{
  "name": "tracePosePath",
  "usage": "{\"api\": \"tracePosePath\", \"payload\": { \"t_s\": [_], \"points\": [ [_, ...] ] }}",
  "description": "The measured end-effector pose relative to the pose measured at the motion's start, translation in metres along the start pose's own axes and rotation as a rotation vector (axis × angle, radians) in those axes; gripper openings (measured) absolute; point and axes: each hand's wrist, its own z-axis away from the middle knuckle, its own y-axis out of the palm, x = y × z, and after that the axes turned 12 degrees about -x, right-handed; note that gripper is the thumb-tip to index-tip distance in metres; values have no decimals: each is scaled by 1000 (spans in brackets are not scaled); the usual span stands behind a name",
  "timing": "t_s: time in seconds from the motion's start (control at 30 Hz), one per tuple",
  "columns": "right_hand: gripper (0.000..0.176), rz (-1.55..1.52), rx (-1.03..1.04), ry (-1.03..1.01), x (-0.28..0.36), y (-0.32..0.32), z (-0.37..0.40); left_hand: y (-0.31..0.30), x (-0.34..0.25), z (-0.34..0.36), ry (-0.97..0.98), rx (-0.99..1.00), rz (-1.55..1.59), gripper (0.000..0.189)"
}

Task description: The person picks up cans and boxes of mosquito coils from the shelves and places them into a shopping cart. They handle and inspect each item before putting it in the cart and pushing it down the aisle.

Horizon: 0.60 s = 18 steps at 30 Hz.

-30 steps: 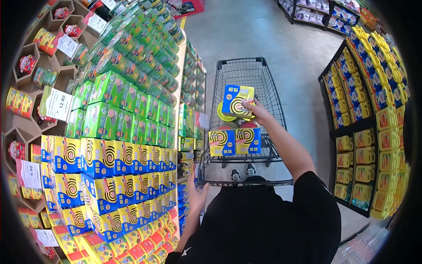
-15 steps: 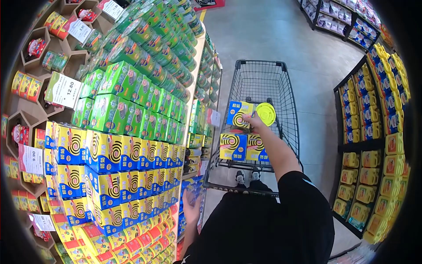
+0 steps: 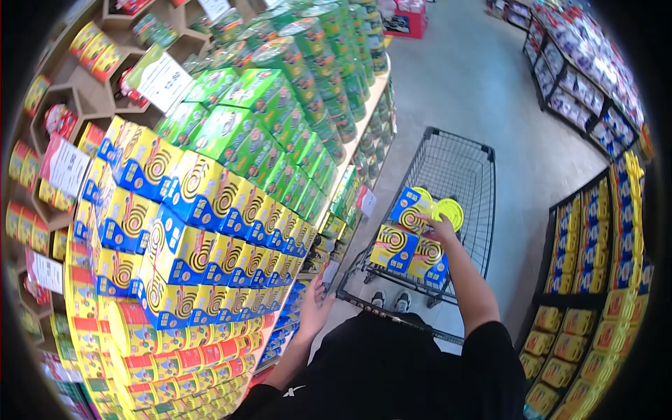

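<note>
One carton (image 3: 409, 208), blue and yellow with a spiral mark on its broad face, is in the wire trolley (image 3: 455, 150), low in the basket and toward the near end. It lies just behind a pair of like boxes (image 3: 409, 250) standing side by side against the near wall, and just beside a yellow round lid (image 3: 448, 212). The right hand (image 3: 441, 227) reaches in from the near side with its fingers closed on the carton's right edge; the thumb is hidden, so the firmness of the hold cannot be confirmed. The left hand (image 3: 315, 304) is low beside the shelf display (image 3: 210, 210) with fingers spread and palm toward the shelf edge, holding nothing; contact with the shelf cannot be determined. Assessment of the carton: printed cardboard, judged light and reasonably stiff, with a glossy face likely to slide under a loose grip and with corners and panels that would dent under pressure. It is best taken across its two narrow sides near the middle, thumb opposing fingers, not by a corner or flap. Orientation: the broad printed face is turned up toward the camera and the carton sits tilted, one corner aimed at the far end of the trolley. Its long axis appears to run obliquely across the basket, though lens distortion limits certainty.
</note>
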Motion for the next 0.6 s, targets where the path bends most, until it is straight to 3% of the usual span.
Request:
{"api": "tracePosePath", "payload": {
  "t_s": [0.03,0.07,0.1,0.17,0.2,0.3,0.4,0.43,0.53,0.6],
  "points": [
    [75,-24,27,4,13,-10,32,2,-8,-4,39,9,-31,75],
    [75,-59,23,-166,-24,-21,16,7,-10,-7,86,-6,-9,71],
    [62,215,-93,-327,-36,-35,24,10,-10,-12,121,7,-7,70],
    [50,152,-46,-405,-20,-56,99,18,-11,-22,191,44,-7,69],
    [44,275,-183,-534,-24,-65,135,22,-15,-26,149,69,-8,65],
    [36,373,-200,-580,-63,-106,194,37,-8,-35,396,48,-198,62],
    [41,758,-501,-758,-87,-154,245,61,20,-42,300,105,-299,69],
    [47,901,-640,-761,-100,-170,254,68,31,-45,286,132,-363,70],
    [59,1177,-977,-473,-135,-196,272,85,54,-55,185,242,-331,77],
    [65,877,-752,-152,-146,-209,273,90,58,-59,114,274,-400,80]
  ]
}}
